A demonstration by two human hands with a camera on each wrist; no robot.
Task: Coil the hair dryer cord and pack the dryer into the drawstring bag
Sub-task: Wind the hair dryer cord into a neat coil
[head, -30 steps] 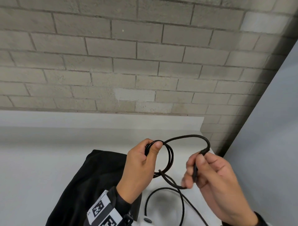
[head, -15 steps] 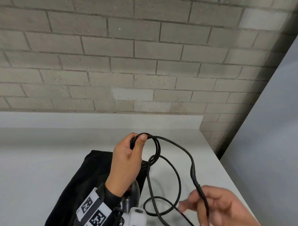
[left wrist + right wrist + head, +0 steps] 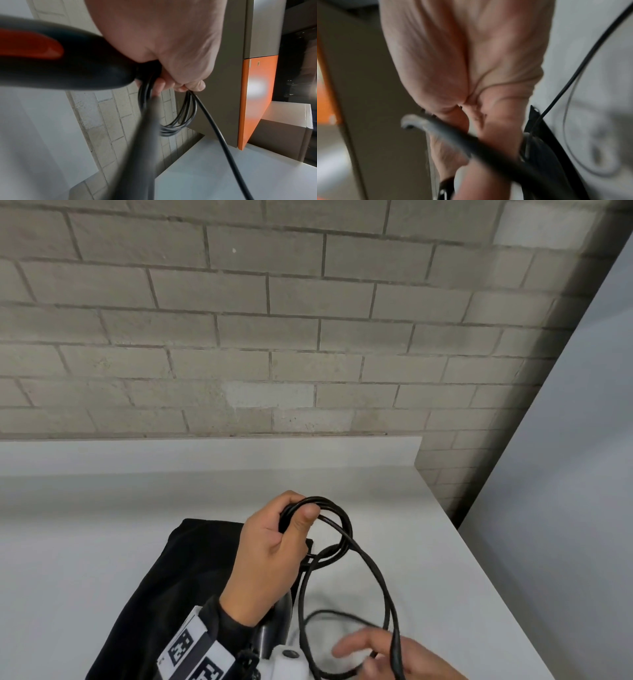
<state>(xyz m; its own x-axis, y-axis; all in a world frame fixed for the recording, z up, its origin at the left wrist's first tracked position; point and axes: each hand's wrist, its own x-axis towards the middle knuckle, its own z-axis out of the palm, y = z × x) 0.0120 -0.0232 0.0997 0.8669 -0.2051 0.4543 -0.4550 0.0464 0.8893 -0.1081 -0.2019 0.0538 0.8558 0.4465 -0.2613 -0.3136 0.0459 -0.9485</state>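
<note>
The black cord (image 3: 346, 529) is wound into a few small loops, held up above the white table (image 3: 445, 559). The left hand (image 3: 270, 549) has its fingers (image 3: 192, 85) and thumb curled tight around the top of the loops. In the left wrist view, the hair dryer (image 3: 56, 63), black with an orange patch, sits right against this hand. One long piece of cord hangs down from the loops to the right hand (image 3: 387, 652), low at the edge of the head view. The cord lies across that hand; it is blurry, so I cannot tell if it is gripping. The black bag (image 3: 171, 577) lies flat on the table under the left arm. A gray brick wall (image 3: 274, 320) stands behind the table.
</note>
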